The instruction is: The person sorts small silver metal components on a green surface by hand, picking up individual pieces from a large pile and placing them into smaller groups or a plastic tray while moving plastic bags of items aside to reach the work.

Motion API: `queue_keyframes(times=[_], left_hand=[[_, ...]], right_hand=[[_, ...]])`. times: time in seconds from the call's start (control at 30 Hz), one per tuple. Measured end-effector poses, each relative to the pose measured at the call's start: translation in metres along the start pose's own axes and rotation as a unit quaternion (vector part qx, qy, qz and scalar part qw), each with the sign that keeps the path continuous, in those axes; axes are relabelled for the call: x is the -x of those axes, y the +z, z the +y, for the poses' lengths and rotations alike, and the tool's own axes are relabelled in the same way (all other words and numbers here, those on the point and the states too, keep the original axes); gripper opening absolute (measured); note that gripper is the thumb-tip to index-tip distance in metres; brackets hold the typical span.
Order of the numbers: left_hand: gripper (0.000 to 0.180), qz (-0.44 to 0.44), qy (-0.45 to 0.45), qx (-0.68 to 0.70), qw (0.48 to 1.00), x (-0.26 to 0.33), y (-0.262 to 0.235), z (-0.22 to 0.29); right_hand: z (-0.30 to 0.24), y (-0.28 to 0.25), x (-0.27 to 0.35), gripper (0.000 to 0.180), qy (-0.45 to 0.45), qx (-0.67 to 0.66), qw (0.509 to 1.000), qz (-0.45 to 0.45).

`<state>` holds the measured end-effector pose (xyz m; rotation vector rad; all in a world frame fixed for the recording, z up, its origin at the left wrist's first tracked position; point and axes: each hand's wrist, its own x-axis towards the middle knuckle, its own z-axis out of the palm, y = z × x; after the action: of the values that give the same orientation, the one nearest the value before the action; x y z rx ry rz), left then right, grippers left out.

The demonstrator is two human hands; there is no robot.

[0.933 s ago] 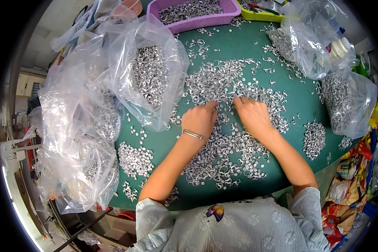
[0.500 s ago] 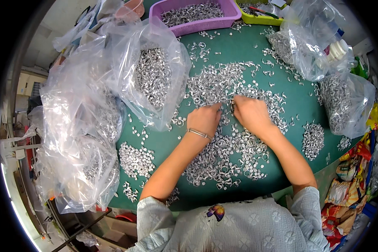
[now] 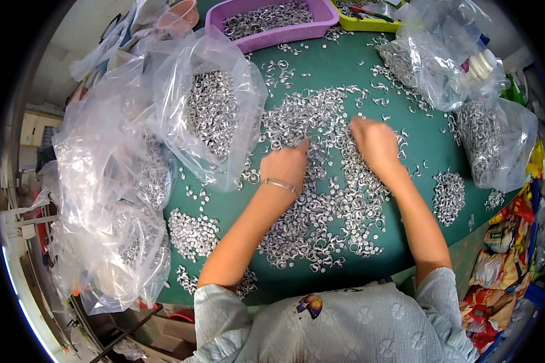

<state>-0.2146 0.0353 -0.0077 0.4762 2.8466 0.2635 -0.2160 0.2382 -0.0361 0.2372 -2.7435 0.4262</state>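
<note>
Many small silver metal pieces, ring-like and curved, lie in a loose heap on the green tabletop. My left hand, with a metal bangle at its wrist, rests on the heap's left side. Its fingers are curled, the index fingertip down among the pieces. To the right, my right hand is closed and slightly blurred at the heap's upper right edge; whatever its fingers pinch is hidden. Between my hands the pieces form separate bands, and more silver pieces spread toward my body.
Clear plastic bags of metal pieces line the left; another bag stands at right. A purple basin and a yellow-green tray hold pieces at the back. Small piles sit left and right.
My right hand has moved up and to the right, away from my left hand. My left hand has shifted slightly left. The gap between them is wider, and the whole view has shifted a little.
</note>
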Motion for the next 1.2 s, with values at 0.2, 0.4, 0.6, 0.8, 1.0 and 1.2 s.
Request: queue_keyframes(times=[0.2, 0.4, 0.6, 0.8, 1.0, 1.2], left_hand=[[0.023, 0.027, 0.004, 0.018, 0.999, 0.036, 0.002, -0.02], [0.022, 0.013, 0.018, 0.017, 1.0, 0.058, -0.003, -0.036], [0.023, 0.078, 0.036, 0.088, 0.992, 0.042, -0.001, -0.027], [0.022, -0.008, 0.067, 0.025, 0.997, 0.044, -0.001, -0.025], [0.022, 0.057, 0.025, 0.106, 0.992, 0.05, 0.0, -0.033], [0.021, 0.093, 0.015, 0.099, 0.991, 0.017, 0.007, -0.03]], right_hand=[[-0.058, -0.007, 0.042, 0.031, -0.063, -0.033, 0.992, -0.106], [-0.056, -0.044, 0.063, 0.027, -0.091, -0.148, 0.96, -0.221], [-0.038, -0.057, 0.019, 0.014, 0.114, -0.251, 0.915, -0.294], [-0.042, -0.018, -0.005, 0.012, 0.02, -0.148, 0.983, -0.104], [-0.048, -0.008, -0.014, 0.009, 0.004, -0.171, 0.972, -0.16], [-0.048, -0.003, -0.012, 0.014, -0.014, -0.12, 0.972, -0.203]])
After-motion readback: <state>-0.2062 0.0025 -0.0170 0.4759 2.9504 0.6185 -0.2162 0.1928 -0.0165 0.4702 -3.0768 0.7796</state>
